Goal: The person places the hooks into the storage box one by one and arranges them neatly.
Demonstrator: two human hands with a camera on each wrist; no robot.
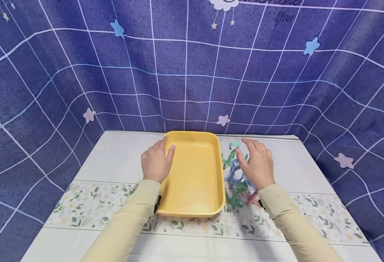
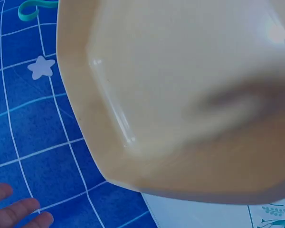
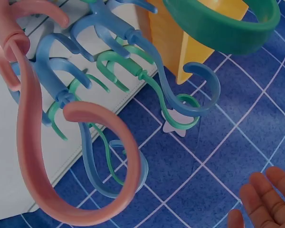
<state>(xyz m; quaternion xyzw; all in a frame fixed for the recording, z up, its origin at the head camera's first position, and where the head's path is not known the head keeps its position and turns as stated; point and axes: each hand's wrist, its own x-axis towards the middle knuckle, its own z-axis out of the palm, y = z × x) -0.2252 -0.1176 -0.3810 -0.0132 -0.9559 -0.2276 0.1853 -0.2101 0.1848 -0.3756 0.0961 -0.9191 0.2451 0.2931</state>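
Observation:
A shallow yellow tray [image 1: 192, 178] with a raised rim stands on the table, nothing lying in it. My left hand [image 1: 155, 162] hovers by its left rim, fingers straight; whether it touches the rim I cannot tell. To the tray's right is a cluster of curly plastic pieces, each with a hooked tail and several claw-like legs: green [image 1: 241, 188], blue [image 3: 102, 21] and pink [image 3: 31, 137]. Over their right side my right hand [image 1: 259, 165] is held with thumb and fingers apart, gripping nothing. It partly hides the pieces in the head view.
A white tablecloth [image 1: 113, 156] with a floral band [image 1: 90, 194] covers the table. Behind and at both sides hangs a blue gridded curtain [image 1: 179, 87] with stars. Both forearms wear light yellow sleeves [image 1: 130, 218].

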